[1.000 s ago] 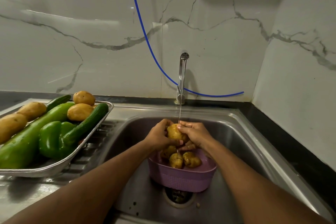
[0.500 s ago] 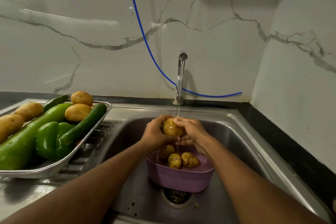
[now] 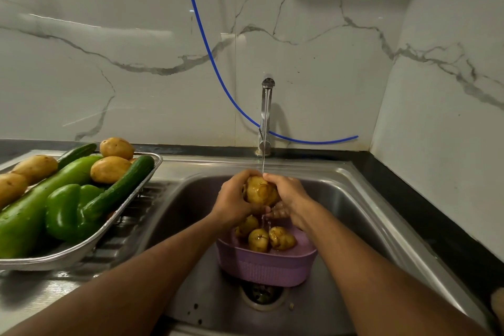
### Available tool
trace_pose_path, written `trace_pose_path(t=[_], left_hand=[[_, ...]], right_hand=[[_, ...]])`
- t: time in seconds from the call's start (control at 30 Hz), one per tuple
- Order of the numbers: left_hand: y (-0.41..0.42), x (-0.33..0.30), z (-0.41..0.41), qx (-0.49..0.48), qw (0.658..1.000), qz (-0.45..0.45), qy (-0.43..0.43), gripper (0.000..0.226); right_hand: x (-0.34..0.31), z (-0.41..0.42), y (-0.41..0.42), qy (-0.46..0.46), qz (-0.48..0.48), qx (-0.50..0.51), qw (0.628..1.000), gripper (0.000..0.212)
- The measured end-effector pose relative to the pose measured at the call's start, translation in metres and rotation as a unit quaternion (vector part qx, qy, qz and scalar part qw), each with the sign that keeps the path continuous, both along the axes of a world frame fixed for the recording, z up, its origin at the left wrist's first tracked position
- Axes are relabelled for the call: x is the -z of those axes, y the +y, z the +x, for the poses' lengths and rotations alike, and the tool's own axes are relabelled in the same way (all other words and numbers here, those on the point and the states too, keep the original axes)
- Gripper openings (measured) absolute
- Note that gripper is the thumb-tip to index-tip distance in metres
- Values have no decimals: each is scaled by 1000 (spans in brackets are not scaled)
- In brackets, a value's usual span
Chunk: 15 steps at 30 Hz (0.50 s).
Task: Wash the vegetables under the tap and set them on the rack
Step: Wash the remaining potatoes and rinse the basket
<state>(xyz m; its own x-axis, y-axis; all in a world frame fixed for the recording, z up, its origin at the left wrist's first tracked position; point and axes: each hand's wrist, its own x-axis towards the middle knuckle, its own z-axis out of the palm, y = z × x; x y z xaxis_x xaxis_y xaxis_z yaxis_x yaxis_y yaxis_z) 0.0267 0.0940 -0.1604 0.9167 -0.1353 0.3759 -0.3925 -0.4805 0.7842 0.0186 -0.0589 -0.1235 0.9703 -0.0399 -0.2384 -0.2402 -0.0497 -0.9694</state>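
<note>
1. Head view: marble-veined wall tiles [image 3: 136, 49], glossy and pale, behind a stainless steel sink [image 3: 368, 199], smooth with a ribbed drainer at left.
2. Metal tray [image 3: 128, 202], shiny, on the drainer; cut off at the left edge. Heaped with a long pale-green gourd [image 3: 32, 207], a glossy green pepper [image 3: 65, 210], dark cucumbers [image 3: 120, 185] lying diagonally, and matte tan potatoes [image 3: 110, 169].
3. Lilac plastic basket [image 3: 264, 267], mesh-textured, over the drain [image 3: 263, 294]; three wet potatoes inside [image 3: 281, 237], partly hidden by the wrists.
4. Left hand [image 3: 231, 199] and right hand [image 3: 289, 194]: fingers curled round the held potato [image 3: 261, 191] from either side, fingertips partly hidden behind it.
5. Held potato: wet, lumpy, oval, long axis roughly upright, above the basket, under the thin stream from the chrome tap [image 3: 266, 114].
6. Blue hose [image 3: 207, 46], thin, curving down behind the tap.
</note>
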Motion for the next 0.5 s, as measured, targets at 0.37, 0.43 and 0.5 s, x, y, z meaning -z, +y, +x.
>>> trace_pose_path(t=[0.37, 0.43, 0.5], left_hand=[[4, -10, -2, -7, 997, -42, 68, 58], [3, -11, -5, -12, 1000, -5, 11, 54], [0, -12, -9, -11, 1000, 6, -4, 49]], right_hand=[[1, -1, 7, -106, -14, -37, 994, 32], [4, 1, 7, -130, -83, -28, 988, 35], [5, 2, 9, -143, -122, -11, 982, 34]])
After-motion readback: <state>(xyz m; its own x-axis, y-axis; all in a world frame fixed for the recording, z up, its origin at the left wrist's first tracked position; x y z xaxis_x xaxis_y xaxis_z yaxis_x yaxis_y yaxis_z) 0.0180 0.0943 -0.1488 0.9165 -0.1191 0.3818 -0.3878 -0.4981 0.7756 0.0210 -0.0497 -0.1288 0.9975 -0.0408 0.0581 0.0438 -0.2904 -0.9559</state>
